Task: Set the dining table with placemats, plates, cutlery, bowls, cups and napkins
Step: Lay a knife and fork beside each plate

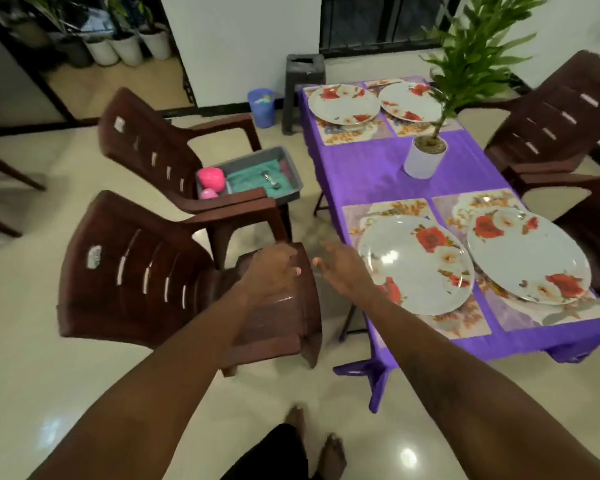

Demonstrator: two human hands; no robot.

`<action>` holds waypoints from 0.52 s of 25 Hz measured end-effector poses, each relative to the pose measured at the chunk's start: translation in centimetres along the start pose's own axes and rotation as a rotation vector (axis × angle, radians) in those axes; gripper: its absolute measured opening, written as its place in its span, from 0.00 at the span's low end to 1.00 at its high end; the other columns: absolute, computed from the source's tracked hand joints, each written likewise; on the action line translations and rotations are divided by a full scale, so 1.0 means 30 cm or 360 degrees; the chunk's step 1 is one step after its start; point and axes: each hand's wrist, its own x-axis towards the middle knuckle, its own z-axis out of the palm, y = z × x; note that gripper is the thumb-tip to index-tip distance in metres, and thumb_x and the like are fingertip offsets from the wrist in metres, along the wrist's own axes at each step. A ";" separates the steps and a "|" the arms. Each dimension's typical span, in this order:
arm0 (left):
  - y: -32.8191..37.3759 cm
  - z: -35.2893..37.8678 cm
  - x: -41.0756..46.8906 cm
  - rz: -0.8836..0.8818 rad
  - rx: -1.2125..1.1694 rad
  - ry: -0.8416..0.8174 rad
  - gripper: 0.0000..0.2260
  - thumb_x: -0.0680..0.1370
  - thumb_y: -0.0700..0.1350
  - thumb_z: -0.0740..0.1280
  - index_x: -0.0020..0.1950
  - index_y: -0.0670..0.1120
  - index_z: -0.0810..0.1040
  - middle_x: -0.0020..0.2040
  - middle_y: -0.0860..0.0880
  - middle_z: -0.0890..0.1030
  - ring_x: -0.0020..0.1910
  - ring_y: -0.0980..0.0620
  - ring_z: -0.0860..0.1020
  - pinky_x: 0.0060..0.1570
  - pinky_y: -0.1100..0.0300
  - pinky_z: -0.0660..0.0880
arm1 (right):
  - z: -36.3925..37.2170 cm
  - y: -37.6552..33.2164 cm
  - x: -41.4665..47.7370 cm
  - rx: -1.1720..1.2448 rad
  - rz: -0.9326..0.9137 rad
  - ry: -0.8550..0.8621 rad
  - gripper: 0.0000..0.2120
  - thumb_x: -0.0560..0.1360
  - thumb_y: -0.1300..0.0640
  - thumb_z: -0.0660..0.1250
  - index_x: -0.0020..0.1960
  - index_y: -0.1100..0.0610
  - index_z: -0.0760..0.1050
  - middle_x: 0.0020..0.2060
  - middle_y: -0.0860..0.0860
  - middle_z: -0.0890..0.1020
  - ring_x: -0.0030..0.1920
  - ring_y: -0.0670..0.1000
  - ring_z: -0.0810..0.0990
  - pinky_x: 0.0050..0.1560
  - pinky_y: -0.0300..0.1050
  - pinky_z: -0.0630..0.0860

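Note:
A table under a purple cloth (371, 171) carries several floral placemats, each with a white flowered plate: two near ones (414, 263) (527, 252) and two far ones (343, 103) (409, 100). A grey tray (293, 174) on the far brown chair holds teal napkins (253, 180), metal cutlery (270, 180) and pink cups (211, 177). My left hand (272, 271) hovers over the near chair's seat, fingers loosely curled, holding nothing. My right hand (343, 268) is beside it, left of the near plate, fingers spread and empty.
A white potted plant (425, 157) stands mid-table. Brown plastic chairs sit left (174, 282) (160, 150) and right (561, 119) of the table. A blue bin (261, 107) and a dark stool (303, 88) stand by the far wall. My bare feet show on the glossy floor.

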 end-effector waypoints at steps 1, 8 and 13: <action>-0.045 -0.025 -0.046 -0.0031 -0.0003 0.0027 0.21 0.76 0.53 0.70 0.67 0.46 0.79 0.63 0.44 0.82 0.62 0.42 0.79 0.60 0.50 0.76 | 0.033 -0.058 -0.007 -0.0002 -0.0025 -0.0025 0.21 0.80 0.48 0.68 0.70 0.56 0.76 0.62 0.56 0.82 0.63 0.58 0.79 0.63 0.51 0.75; -0.431 -0.213 -0.296 -0.0127 -0.0145 0.0120 0.25 0.74 0.55 0.67 0.67 0.44 0.79 0.63 0.43 0.82 0.61 0.40 0.80 0.61 0.45 0.77 | 0.351 -0.450 0.030 -0.0026 -0.0019 -0.0084 0.23 0.79 0.43 0.67 0.71 0.53 0.75 0.63 0.53 0.82 0.64 0.54 0.80 0.64 0.55 0.78; -0.807 -0.364 -0.411 -0.0044 -0.0097 0.0124 0.25 0.74 0.55 0.70 0.69 0.46 0.77 0.64 0.46 0.81 0.63 0.42 0.79 0.62 0.47 0.77 | 0.570 -0.816 0.109 0.0014 0.0068 0.0059 0.20 0.79 0.47 0.69 0.69 0.54 0.78 0.60 0.53 0.84 0.62 0.56 0.81 0.65 0.50 0.76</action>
